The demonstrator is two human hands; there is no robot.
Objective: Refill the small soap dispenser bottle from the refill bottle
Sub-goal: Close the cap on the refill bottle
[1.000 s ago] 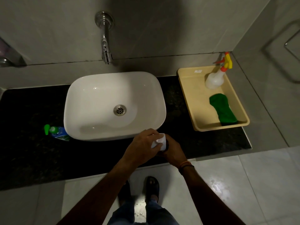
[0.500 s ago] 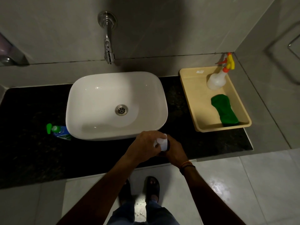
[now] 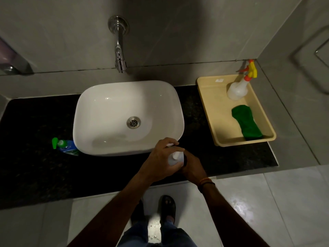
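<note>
The small white soap dispenser bottle (image 3: 175,159) is held upright over the black counter, just in front of the sink's near rim. My left hand (image 3: 158,160) wraps its white top from the left, fingers curled over the pump head. My right hand (image 3: 193,167) grips the bottle's lower part from the right; a dark part shows between the hands, and the base is hidden. A blue bottle with a green pump top (image 3: 66,145) lies on the counter at the sink's left front corner, apart from both hands.
A white basin (image 3: 99,104) sits on the black counter (image 3: 35,166) under a chrome wall tap (image 3: 119,50). At the right stands a beige tray (image 3: 211,111) holding a clear spray bottle (image 3: 236,90) and a green cloth (image 3: 246,123). My feet stand on the tiled floor below.
My left hand has shifted its grip on the white top, which now shows more towards me. Both hands stay at the same spot in front of the sink.
</note>
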